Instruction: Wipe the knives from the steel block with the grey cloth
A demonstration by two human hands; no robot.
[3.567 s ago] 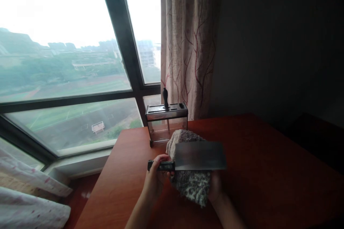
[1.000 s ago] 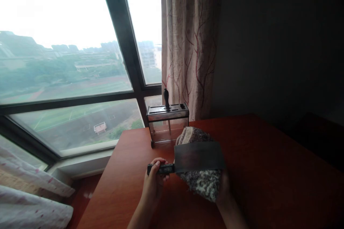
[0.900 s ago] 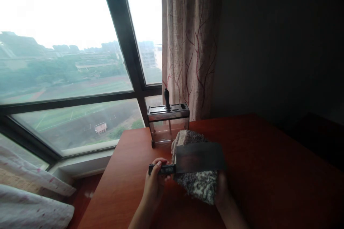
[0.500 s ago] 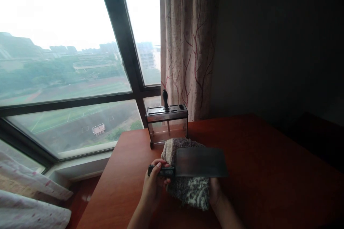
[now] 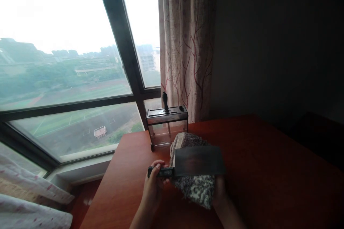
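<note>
My left hand [image 5: 154, 180] is closed around the black handle of a cleaver [image 5: 199, 161], whose broad dark blade points to the right. Behind the blade, a fuzzy grey and white cloth [image 5: 197, 189] shows above and below it. My right hand [image 5: 220, 189] is at the cloth's right side, with its fingers hidden behind the blade and cloth; it appears to hold the cloth against the blade's far face. Beyond the cloth stands a knife block [image 5: 167, 112] with clear sides and a slotted top, one black-handled tool upright in it.
A reddish-brown wooden table [image 5: 120, 171] lies under my hands. Past its left and far edges are a large window [image 5: 67, 71] and a patterned curtain [image 5: 185, 43]. A pale curtain [image 5: 32, 204] hangs at lower left, and a dark wall [image 5: 268, 43] is at right.
The cloth has shifted slightly to the right and up behind the blade, along with my right hand. My left hand keeps its grip on the cleaver, almost still.
</note>
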